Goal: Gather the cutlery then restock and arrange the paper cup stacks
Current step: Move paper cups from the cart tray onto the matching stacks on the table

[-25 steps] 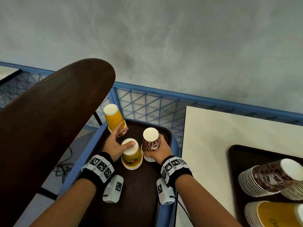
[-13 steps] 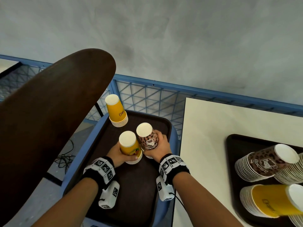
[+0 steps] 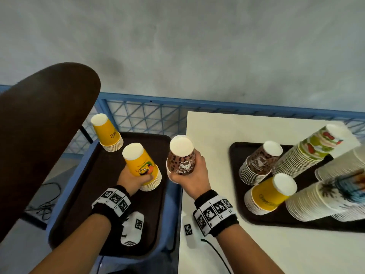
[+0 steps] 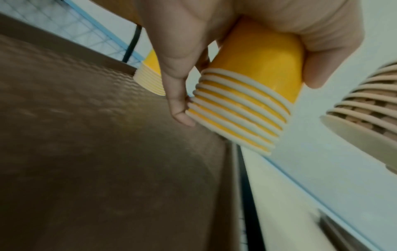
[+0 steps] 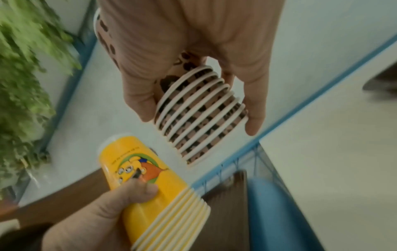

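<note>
My left hand (image 3: 132,179) grips a short yellow cup stack (image 3: 143,167) lifted off the dark tray (image 3: 94,190) on the blue cart; the left wrist view shows fingers curled round that yellow cup stack (image 4: 253,95). My right hand (image 3: 192,175) holds a brown spotted cup stack (image 3: 181,157) raised above the cart's right edge, and in the right wrist view the fingers wrap the same brown stack (image 5: 197,115), with the yellow cup stack (image 5: 150,191) below it. A second yellow stack (image 3: 107,133) stands upside down at the tray's far left corner.
On the white table (image 3: 256,250) a dark tray's rim (image 3: 239,194) frames leaning stacks: brown (image 3: 258,163), yellow (image 3: 268,194), fruit-printed (image 3: 308,153) and white (image 3: 324,196). A dark brown chair back (image 3: 39,135) rises at left. Blue mesh railing (image 3: 150,117) runs behind.
Both hands have lifted their cup stacks off the cart tray and carried them right, the brown stack toward the white table. The head view has swung right, showing more of the table tray.
</note>
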### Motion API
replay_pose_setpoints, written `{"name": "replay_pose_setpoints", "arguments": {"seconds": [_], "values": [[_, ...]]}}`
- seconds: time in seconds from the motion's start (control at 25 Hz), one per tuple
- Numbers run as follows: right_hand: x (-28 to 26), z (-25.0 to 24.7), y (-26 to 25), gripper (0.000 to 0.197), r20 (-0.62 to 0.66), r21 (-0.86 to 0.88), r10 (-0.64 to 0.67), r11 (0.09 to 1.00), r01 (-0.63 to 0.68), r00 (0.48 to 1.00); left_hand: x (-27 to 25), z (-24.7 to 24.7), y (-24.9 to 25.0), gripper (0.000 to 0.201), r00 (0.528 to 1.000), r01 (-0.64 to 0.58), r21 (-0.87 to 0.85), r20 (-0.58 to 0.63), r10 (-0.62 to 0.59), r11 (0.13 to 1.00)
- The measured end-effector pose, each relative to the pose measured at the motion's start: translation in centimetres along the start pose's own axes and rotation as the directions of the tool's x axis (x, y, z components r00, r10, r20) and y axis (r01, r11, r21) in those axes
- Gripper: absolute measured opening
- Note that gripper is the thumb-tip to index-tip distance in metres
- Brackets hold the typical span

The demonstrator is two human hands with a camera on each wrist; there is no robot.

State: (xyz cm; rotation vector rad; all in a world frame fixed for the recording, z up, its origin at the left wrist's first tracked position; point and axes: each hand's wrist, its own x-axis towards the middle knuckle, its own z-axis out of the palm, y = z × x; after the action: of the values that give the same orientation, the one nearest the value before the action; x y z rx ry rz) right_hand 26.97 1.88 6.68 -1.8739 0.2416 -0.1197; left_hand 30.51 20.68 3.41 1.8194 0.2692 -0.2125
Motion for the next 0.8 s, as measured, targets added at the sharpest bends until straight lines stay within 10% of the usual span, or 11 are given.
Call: {"name": "replay_pose_setpoints", "arguments": {"seconds": [0.12,0.32,0.8], "values": [[-1.7,-6.9,-2.1,0.087,-0.218,0.036,-0.129,0.99,0.14,0.967,-1.6,3.2,3.2,0.049,0.986,-0.075,-0.035,0.144,0.079,0.997],[-0.7,-18.4,-5.0,0.094,-0.467,-0.07,-0.133,0.991,0.114,0.874,-3.3,8.2,7.6,0.086,0.934,-0.122,-0.098,0.325,0.147,0.988],[2.5,-24.9,-2.4,0.097,-0.151,-0.198,0.247,0.941,-0.274,0.957,-5.3,13.1,10.9,0.079,0.909,-0.121,-0.135,0.382,0.164,0.983]]}}
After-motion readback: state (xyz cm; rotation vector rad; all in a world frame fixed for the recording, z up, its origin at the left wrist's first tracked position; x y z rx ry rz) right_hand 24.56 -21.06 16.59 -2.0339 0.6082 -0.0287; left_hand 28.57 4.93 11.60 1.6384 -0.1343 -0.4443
